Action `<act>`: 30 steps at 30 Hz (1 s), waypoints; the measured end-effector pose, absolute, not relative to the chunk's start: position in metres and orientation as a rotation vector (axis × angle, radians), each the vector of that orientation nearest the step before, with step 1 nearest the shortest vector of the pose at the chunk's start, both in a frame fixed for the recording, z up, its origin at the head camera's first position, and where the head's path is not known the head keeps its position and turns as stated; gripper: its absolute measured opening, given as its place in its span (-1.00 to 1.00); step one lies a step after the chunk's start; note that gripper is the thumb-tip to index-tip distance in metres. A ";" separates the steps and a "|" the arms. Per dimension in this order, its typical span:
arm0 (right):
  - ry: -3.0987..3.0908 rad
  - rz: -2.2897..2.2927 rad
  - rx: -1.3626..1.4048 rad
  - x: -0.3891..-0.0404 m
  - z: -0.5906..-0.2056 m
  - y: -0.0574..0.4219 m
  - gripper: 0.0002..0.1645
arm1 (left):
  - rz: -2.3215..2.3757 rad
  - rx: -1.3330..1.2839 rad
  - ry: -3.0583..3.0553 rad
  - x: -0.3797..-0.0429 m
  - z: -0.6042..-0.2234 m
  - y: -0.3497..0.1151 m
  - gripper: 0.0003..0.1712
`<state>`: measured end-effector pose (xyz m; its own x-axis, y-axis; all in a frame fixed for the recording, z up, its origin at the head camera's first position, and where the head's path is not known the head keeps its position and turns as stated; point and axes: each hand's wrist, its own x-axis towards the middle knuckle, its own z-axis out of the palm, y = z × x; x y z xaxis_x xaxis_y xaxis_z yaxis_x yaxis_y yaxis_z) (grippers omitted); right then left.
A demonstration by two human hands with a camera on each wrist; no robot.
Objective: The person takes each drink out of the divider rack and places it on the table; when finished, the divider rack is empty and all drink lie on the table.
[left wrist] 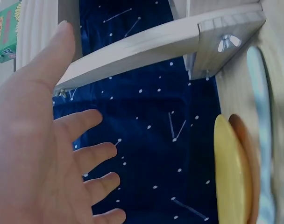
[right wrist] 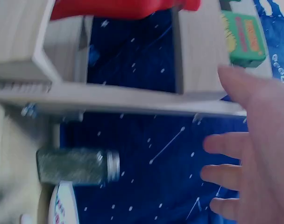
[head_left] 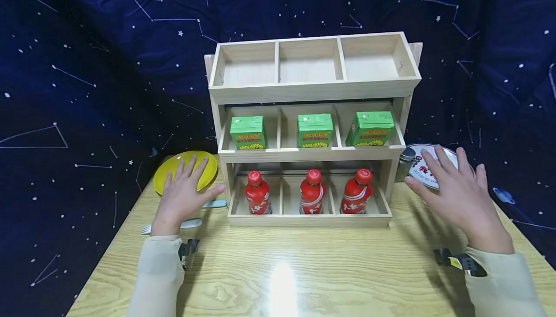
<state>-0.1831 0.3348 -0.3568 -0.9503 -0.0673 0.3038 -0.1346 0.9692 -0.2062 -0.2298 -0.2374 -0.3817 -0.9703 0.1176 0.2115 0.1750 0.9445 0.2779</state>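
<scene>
My left hand (head_left: 181, 201) is held up left of a wooden rack, fingers spread and nothing in them. It overlaps a yellow plate (head_left: 209, 166) in the head view. On the other side my right hand (head_left: 460, 199) hovers with spread fingers, also holding nothing, near a white plate (head_left: 420, 165) and a glass jar (head_left: 405, 165) with a lid. Three green drink cartons (head_left: 314, 131) stand along the rack's middle tier, one per compartment. Below them, three red bottles (head_left: 312, 194) with red caps occupy the bottom tier, again one in each.
The three-tier wooden rack (head_left: 310, 221) stands centrally on a wood-grain table (head_left: 243, 268); its top tier has three bare compartments. A fork (head_left: 191, 223) and a light-blue handle (head_left: 215, 203) lie left of it. A dark-blue starry cloth (head_left: 108, 90) hangs behind.
</scene>
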 end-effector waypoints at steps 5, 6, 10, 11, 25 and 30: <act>-2.545 0.542 0.252 -0.183 -0.338 0.324 -0.21 | -0.595 -0.226 -2.850 -0.232 -0.387 -0.234 0.11; -2.484 0.590 0.274 -0.183 -0.335 0.320 -0.26 | -0.631 -0.219 -2.843 -0.233 -0.388 -0.233 0.11; -2.280 0.764 0.353 -0.189 -0.323 0.302 -0.33 | -0.807 -0.171 -2.794 -0.237 -0.389 -0.229 0.08; -2.247 0.798 0.363 -0.190 -0.320 0.297 -0.32 | -0.858 -0.154 -2.772 -0.239 -0.390 -0.227 0.08; -2.233 0.980 0.338 -0.221 -0.284 0.240 -0.07 | -1.404 -0.136 -2.430 -0.255 -0.393 -0.203 -0.11; -2.262 1.011 0.307 -0.231 -0.287 0.230 -0.04 | -1.457 -0.099 -2.362 -0.258 -0.396 -0.199 -0.23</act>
